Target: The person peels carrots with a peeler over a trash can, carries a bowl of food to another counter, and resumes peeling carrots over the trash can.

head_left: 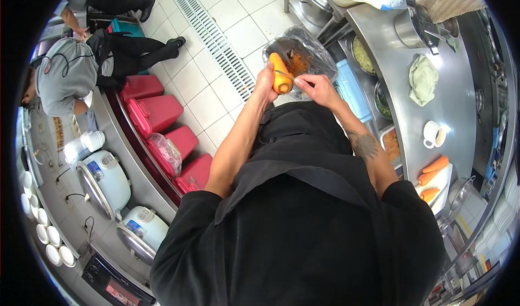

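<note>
My left hand (264, 84) is wrapped round a thick orange carrot (278, 66), its blunt end tilted toward me. Pinched in my right hand (322, 91) is a small peeler (285, 76), whose blade lies across the carrot; its handle is mostly covered by my fingers. Below and beyond both hands stands a bin lined with a clear plastic bag (323, 50). Inside it, orange peelings (297, 65) are heaped.
On the steel counter (403, 73) at right are a green cloth (423, 80), a white mug (434, 134) and several peeled carrots (436, 164) on a white board. Red lidded bins (157, 113) and rice cookers (105, 178) line the left, where two people stand.
</note>
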Demonstrator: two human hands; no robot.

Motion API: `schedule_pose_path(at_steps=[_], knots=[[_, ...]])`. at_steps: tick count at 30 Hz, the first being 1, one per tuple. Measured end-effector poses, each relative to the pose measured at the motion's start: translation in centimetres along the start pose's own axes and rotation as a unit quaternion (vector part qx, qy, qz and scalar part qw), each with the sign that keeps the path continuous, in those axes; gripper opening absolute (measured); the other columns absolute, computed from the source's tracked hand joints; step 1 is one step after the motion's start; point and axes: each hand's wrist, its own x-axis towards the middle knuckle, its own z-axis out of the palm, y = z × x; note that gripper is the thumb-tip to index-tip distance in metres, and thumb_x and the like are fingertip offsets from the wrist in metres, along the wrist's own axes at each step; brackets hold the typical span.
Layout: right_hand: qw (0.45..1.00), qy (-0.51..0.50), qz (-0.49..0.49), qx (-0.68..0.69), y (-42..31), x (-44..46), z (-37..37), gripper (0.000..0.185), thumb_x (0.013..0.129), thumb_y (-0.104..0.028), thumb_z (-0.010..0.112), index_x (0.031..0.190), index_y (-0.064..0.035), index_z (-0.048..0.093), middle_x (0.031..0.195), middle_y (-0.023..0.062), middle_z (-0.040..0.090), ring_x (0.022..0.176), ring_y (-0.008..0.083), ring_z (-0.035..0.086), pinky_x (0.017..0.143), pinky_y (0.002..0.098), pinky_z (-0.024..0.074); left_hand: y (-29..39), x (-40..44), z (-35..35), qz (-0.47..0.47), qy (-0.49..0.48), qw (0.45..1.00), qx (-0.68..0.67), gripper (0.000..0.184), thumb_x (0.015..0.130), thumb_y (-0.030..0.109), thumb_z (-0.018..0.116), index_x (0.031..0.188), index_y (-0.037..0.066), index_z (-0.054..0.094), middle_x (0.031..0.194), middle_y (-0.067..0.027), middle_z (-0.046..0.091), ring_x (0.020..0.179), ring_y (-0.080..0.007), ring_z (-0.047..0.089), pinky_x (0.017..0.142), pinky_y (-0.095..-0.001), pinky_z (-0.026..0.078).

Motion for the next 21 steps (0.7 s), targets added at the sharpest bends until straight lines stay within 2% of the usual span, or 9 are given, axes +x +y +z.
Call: schedule_pose_path(at_steps=[4,5,8,9,13,16,18,20,21], knots=[[0.997,0.02,-0.013,0.074,4.5,2.6,1.8,0.036,0.095,-0.033,0.059,0.099,0.0012,0.069,0.077,0.0087,0.069,0.072,0.0146,0.063,0.067,0.031,0.0493,0.0,-2.9,0.2,-0.042,-0.031,0.996,0.07,0.043,0.104,0.037,0.03,0.116,-0.001,0.046,0.092,-0.0156,0.06,0.076,-0.0286,0.063,0.068,-0.0442,0.055],[0.995,0.006,0.036,0.094,5.1,3.2,1.8,0.036,0.095,-0.035,0.059,0.093,-0.0004,0.07,0.064,0.0014,0.06,0.06,0.0092,0.054,0.056,0.0282,0.0429,-0.2,-3.4,0.0,-0.065,-0.06,0.994,0.063,0.043,0.104,0.038,0.03,0.116,0.0,0.047,0.09,-0.0157,0.06,0.075,-0.0284,0.063,0.066,-0.0435,0.055],[0.989,-0.023,0.107,0.098,8.4,5.7,2.3,0.038,0.095,-0.038,0.059,0.086,-0.0028,0.069,0.057,-0.0027,0.05,0.053,0.0069,0.045,0.049,0.0268,0.0352,-1.0,-4.1,-0.3,-0.091,-0.094,0.99,0.058,0.043,0.104,0.04,0.032,0.117,0.003,0.048,0.085,-0.0144,0.06,0.074,-0.0285,0.064,0.062,-0.0424,0.055],[0.983,-0.018,0.161,0.091,9.5,6.4,2.7,0.043,0.091,-0.044,0.061,0.087,-0.0019,0.071,0.062,0.0056,0.061,0.062,0.014,0.057,0.061,0.0315,0.0454,-1.1,-4.2,-0.4,-0.094,-0.112,0.987,0.061,0.043,0.103,0.041,0.033,0.117,0.003,0.047,0.087,-0.0144,0.06,0.074,-0.029,0.064,0.063,-0.0433,0.056],[0.97,0.01,0.226,0.094,9.1,6.9,2.6,0.044,0.09,-0.045,0.06,0.088,-0.0027,0.072,0.066,0.0085,0.064,0.065,0.0174,0.061,0.063,0.0332,0.0467,-0.4,-4.2,0.2,-0.068,-0.099,0.992,0.04,0.046,0.103,0.041,0.033,0.117,0.0,0.046,0.091,-0.0182,0.06,0.073,-0.0312,0.065,0.064,-0.0457,0.057],[0.982,0.038,0.182,0.021,6.7,5.5,2.2,0.042,0.09,-0.044,0.06,0.092,-0.0041,0.071,0.074,0.0128,0.067,0.072,0.0248,0.066,0.067,0.0358,0.0491,-0.4,-2.1,-0.7,-0.042,-0.07,0.997,-0.001,0.043,0.103,0.038,0.032,0.118,0.0,0.045,0.099,-0.0199,0.059,0.078,-0.0323,0.066,0.068,-0.0485,0.058],[0.997,0.074,0.034,-0.009,3.2,2.9,1.7,0.039,0.091,-0.042,0.06,0.097,-0.0052,0.07,0.083,0.0159,0.069,0.082,0.0322,0.068,0.073,0.038,0.0509,-0.2,-1.1,-1.1,-0.032,-0.057,0.998,-0.001,0.042,0.103,0.035,0.031,0.12,-0.001,0.043,0.105,-0.0208,0.057,0.083,-0.0331,0.065,0.073,-0.0501,0.057],[0.999,0.04,-0.007,0.003,-0.8,0.7,0.9,0.038,0.091,-0.041,0.06,0.1,-0.0054,0.07,0.087,0.0166,0.069,0.085,0.0347,0.067,0.076,0.0392,0.0514,-0.7,0.9,-1.9,-0.01,-0.026,0.998,-0.049,0.042,0.103,0.036,0.031,0.12,-0.001,0.043,0.105,-0.0204,0.058,0.086,-0.0332,0.064,0.076,-0.0502,0.056],[0.999,0.027,-0.01,-0.038,-1.5,0.0,0.7,0.032,0.092,-0.031,0.063,0.101,-0.0008,0.069,0.094,0.0163,0.071,0.09,0.033,0.068,0.078,0.0364,0.0518,-0.6,1.1,-1.8,-0.026,-0.013,0.997,-0.066,0.043,0.103,0.037,0.031,0.12,-0.001,0.043,0.105,-0.0195,0.058,0.089,-0.0329,0.064,0.078,-0.0503,0.055]])
